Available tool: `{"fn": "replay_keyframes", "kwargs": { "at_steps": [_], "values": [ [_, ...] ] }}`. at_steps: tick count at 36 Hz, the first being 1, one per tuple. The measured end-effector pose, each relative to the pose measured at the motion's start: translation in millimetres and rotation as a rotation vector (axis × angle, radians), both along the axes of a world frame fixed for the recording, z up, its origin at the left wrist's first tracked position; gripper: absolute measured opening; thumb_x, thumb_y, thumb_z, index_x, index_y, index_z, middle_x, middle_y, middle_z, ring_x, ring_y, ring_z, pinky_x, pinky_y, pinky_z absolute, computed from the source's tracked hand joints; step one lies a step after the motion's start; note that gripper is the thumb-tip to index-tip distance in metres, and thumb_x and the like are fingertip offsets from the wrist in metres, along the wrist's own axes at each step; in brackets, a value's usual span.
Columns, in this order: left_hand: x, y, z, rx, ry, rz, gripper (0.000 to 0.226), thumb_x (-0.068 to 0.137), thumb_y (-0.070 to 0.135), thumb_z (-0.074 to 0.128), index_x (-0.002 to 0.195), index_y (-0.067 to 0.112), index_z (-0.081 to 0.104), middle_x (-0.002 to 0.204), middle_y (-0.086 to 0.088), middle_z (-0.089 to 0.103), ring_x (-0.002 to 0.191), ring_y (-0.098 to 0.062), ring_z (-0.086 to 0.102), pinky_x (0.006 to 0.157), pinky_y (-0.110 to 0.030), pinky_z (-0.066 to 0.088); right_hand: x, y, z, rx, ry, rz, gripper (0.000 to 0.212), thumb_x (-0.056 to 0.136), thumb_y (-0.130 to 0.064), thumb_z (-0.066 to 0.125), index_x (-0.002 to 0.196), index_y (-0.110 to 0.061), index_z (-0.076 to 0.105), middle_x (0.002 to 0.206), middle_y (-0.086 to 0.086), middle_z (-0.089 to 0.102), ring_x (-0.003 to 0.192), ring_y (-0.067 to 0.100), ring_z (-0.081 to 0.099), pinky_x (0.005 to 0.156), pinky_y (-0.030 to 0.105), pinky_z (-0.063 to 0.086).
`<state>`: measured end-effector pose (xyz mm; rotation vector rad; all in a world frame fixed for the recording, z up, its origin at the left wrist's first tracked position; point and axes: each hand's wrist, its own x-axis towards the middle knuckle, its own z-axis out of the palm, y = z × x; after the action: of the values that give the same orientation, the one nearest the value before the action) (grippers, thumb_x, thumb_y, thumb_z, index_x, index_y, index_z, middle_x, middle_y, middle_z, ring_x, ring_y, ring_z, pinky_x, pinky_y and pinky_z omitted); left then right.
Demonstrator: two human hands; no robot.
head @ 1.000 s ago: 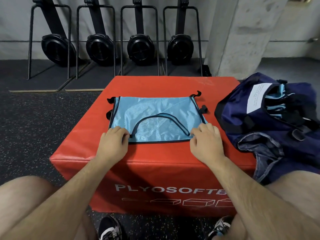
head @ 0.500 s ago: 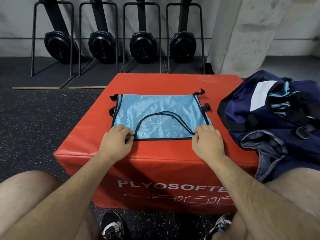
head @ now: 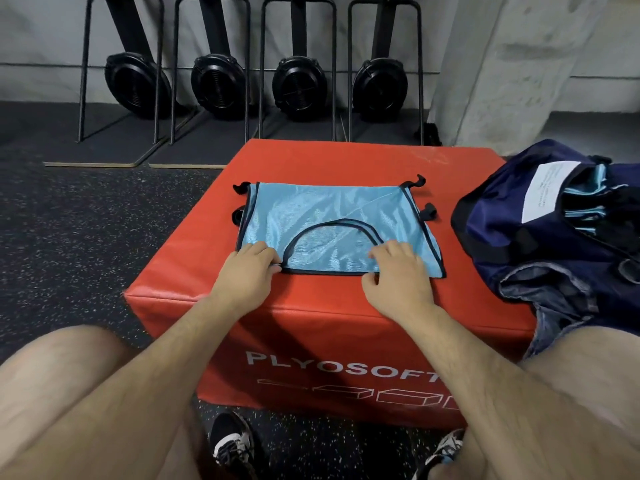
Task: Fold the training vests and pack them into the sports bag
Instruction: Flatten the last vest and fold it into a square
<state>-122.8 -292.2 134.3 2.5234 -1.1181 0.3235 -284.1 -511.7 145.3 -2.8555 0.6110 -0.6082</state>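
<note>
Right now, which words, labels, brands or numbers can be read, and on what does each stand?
"PLYOSOFT": white capitals on the front of the red padded vinyl box; the word's end is hidden.
White rectangular label on the navy fabric sports bag: printed lines too small and blurred to read.
Light blue mesh vest: no text visible.

Red padded plyo box [head: 346, 161] stands on speckled floor [head: 86, 237]; one light-blue vest [head: 311, 209] lies flat on its top, toward the near edge.
</note>
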Motion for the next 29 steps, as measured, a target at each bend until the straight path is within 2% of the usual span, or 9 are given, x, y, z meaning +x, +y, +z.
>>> {"fn": "replay_keyframes", "kwargs": {
  "at_steps": [4, 7, 11, 14, 18, 21, 25, 27, 29],
  "values": [
    [-6, 2, 4, -0.039, 0.084, -0.049, 0.007, 0.091, 0.023, 0.063, 0.095, 0.018, 0.065, 0.093, 0.004, 0.059, 0.095, -0.022, 0.058, 0.081, -0.035, 0.044, 20, 37, 7, 0.028, 0.016, 0.197, 0.036, 0.084, -0.027, 0.054, 0.117, -0.02, 0.065, 0.114, -0.005, 0.056, 0.114, 0.019, 0.046, 0.101, 0.035, 0.039],
    [-9, 3, 10, -0.092, 0.156, -0.038, 0.011, 0.09, 0.029, 0.062, 0.09, 0.019, 0.067, 0.088, 0.005, 0.059, 0.084, -0.015, 0.055, 0.076, -0.03, 0.043, 37, 64, 13, 0.043, 0.049, 0.333, 0.039, 0.084, -0.028, 0.057, 0.122, -0.019, 0.063, 0.117, -0.003, 0.058, 0.117, 0.02, 0.046, 0.102, 0.035, 0.037],
    [18, 7, 27, -0.104, 0.249, -0.013, 0.011, 0.082, 0.021, 0.056, 0.081, 0.016, 0.065, 0.087, 0.001, 0.058, 0.084, -0.023, 0.059, 0.076, -0.036, 0.048, 62, 87, 21, 0.021, 0.158, 0.457, 0.037, 0.085, -0.032, 0.058, 0.119, -0.017, 0.06, 0.118, 0.001, 0.055, 0.117, 0.024, 0.044, 0.101, 0.038, 0.039],
    [55, 11, 39, 0.013, 0.266, 0.043, 0.007, 0.081, 0.012, 0.054, 0.08, 0.016, 0.06, 0.096, -0.009, 0.058, 0.095, -0.031, 0.059, 0.079, -0.035, 0.045, 82, 96, 26, -0.047, 0.23, 0.521, 0.034, 0.087, -0.036, 0.058, 0.113, -0.014, 0.06, 0.115, 0.003, 0.054, 0.116, 0.025, 0.043, 0.099, 0.037, 0.037],
    [92, 9, 51, 0.174, 0.28, 0.159, 0.007, 0.085, 0.013, 0.052, 0.09, 0.012, 0.057, 0.105, -0.013, 0.05, 0.105, -0.036, 0.053, 0.086, -0.04, 0.047, 103, 105, 27, -0.104, 0.296, 0.554, 0.043, 0.092, -0.042, 0.055, 0.123, -0.014, 0.061, 0.115, 0.005, 0.055, 0.115, 0.026, 0.045, 0.099, 0.037, 0.036],
    [116, 5, 50, 0.231, 0.304, 0.219, 0.034, 0.09, 0.017, 0.052, 0.122, 0.005, 0.052, 0.126, -0.017, 0.05, 0.119, -0.037, 0.049, 0.099, -0.044, 0.043, 111, 109, 20, -0.129, 0.29, 0.541, 0.041, 0.094, -0.044, 0.051, 0.12, -0.013, 0.062, 0.112, 0.008, 0.056, 0.11, 0.028, 0.05, 0.097, 0.04, 0.04],
    [137, 4, 36, 0.112, 0.396, 0.169, 0.047, 0.082, 0.023, 0.052, 0.128, 0.018, 0.052, 0.123, -0.01, 0.064, 0.116, -0.035, 0.058, 0.095, -0.046, 0.048, 119, 117, 18, -0.213, 0.235, 0.516, 0.051, 0.091, -0.058, 0.053, 0.12, -0.018, 0.063, 0.108, 0.011, 0.06, 0.103, 0.033, 0.057, 0.088, 0.043, 0.045],
    [144, 4, 26, 0.014, 0.419, 0.151, 0.049, 0.083, 0.014, 0.053, 0.132, 0.019, 0.054, 0.127, -0.008, 0.064, 0.12, -0.03, 0.057, 0.1, -0.043, 0.046, 124, 122, 18, -0.28, 0.228, 0.493, 0.054, 0.088, -0.064, 0.053, 0.118, -0.02, 0.063, 0.103, 0.011, 0.061, 0.097, 0.033, 0.06, 0.082, 0.041, 0.045],
    [150, 3, 21, -0.034, 0.355, 0.146, 0.046, 0.084, 0.006, 0.053, 0.129, 0.019, 0.058, 0.125, -0.01, 0.06, 0.12, -0.03, 0.055, 0.101, -0.043, 0.044, 127, 127, 18, -0.336, 0.221, 0.46, 0.05, 0.083, -0.065, 0.06, 0.107, -0.022, 0.068, 0.09, 0.01, 0.063, 0.083, 0.031, 0.064, 0.07, 0.038, 0.047]
  ]
}}
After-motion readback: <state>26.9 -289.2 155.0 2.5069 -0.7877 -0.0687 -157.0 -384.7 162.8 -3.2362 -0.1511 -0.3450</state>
